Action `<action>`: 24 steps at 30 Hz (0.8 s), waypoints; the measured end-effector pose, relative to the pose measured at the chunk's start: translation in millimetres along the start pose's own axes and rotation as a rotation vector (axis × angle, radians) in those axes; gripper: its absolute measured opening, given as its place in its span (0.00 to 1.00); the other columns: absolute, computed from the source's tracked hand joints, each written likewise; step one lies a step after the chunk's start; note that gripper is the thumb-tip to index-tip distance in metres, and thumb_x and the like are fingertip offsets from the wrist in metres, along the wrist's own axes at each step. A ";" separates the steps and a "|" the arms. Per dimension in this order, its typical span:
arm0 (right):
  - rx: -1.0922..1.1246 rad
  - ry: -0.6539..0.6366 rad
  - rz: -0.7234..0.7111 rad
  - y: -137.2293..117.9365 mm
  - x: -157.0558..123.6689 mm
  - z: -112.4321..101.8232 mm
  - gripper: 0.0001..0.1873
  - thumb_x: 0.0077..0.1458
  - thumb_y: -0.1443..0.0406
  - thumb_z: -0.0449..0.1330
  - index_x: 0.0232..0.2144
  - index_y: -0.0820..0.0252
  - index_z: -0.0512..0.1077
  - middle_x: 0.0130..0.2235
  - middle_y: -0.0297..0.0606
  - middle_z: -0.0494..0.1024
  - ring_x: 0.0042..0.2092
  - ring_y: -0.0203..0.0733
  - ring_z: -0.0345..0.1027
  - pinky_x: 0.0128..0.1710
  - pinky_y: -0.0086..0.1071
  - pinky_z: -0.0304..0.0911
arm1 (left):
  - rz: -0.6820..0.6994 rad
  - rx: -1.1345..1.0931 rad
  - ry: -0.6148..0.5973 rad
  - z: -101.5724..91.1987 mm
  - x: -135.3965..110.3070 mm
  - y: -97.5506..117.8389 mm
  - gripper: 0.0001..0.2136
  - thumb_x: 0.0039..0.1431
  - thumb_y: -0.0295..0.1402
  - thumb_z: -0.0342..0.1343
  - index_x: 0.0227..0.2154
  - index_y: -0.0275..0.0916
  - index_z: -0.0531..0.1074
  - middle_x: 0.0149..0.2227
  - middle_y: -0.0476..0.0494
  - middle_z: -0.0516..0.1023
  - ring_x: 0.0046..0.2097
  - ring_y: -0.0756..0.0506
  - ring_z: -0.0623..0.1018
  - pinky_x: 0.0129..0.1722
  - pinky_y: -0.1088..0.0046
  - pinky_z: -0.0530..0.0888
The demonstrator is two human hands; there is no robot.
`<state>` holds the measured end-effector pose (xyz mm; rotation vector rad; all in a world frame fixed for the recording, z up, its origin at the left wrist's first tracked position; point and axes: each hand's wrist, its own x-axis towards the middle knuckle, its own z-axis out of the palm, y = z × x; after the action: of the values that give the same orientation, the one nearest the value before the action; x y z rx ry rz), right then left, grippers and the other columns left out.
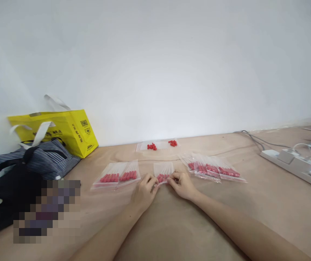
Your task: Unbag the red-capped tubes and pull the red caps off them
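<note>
Packet (164, 173) of red pieces sits pinched between my left hand (144, 190) and right hand (183, 185); my fingertips hide its near edge.

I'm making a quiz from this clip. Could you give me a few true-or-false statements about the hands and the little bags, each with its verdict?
1. The left hand and the right hand both pinch the small clear bag of red pieces. True.
2. The yellow bag stands beside the power strip. False: the yellow bag stands far left by the wall, and the power strip lies far right.
3. Two filled bags lie side by side to the left of the left hand. True.
4. The pile of bags right of the hands is empty. False: they hold red pieces.
</note>
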<state>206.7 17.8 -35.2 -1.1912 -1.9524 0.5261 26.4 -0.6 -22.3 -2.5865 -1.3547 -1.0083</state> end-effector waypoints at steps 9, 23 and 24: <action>0.089 -0.103 -0.042 -2.1 1.0 -5.2 0.11 0.44 0.73 0.51 0.26 0.61 0.73 0.26 0.33 0.73 0.28 0.34 0.63 0.29 0.26 0.57 | -0.037 -0.188 -0.084 1.9 4.2 -5.2 0.09 0.57 0.29 0.45 0.28 0.39 0.70 0.30 0.47 0.73 0.32 0.49 0.73 0.32 0.74 0.68; 0.114 -0.122 -0.022 -0.2 2.9 0.2 0.09 0.49 0.68 0.50 0.23 0.62 0.70 0.22 0.32 0.70 0.25 0.32 0.60 0.27 0.25 0.56 | 0.259 -0.029 0.012 0.4 5.9 -5.3 0.07 0.56 0.28 0.48 0.33 0.41 0.71 0.37 0.45 0.73 0.39 0.48 0.71 0.38 0.70 0.70; 0.116 -0.123 -0.024 -0.2 2.8 0.2 0.10 0.49 0.69 0.50 0.23 0.62 0.70 0.22 0.31 0.70 0.25 0.32 0.60 0.27 0.25 0.56 | 0.305 0.001 0.021 0.2 6.1 -5.3 0.08 0.57 0.28 0.47 0.32 0.41 0.72 0.37 0.44 0.73 0.39 0.47 0.71 0.38 0.70 0.70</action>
<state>205.6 20.2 -34.1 -1.0839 -2.0074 0.7055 25.0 7.1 -20.3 -2.6630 -0.9152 -0.9779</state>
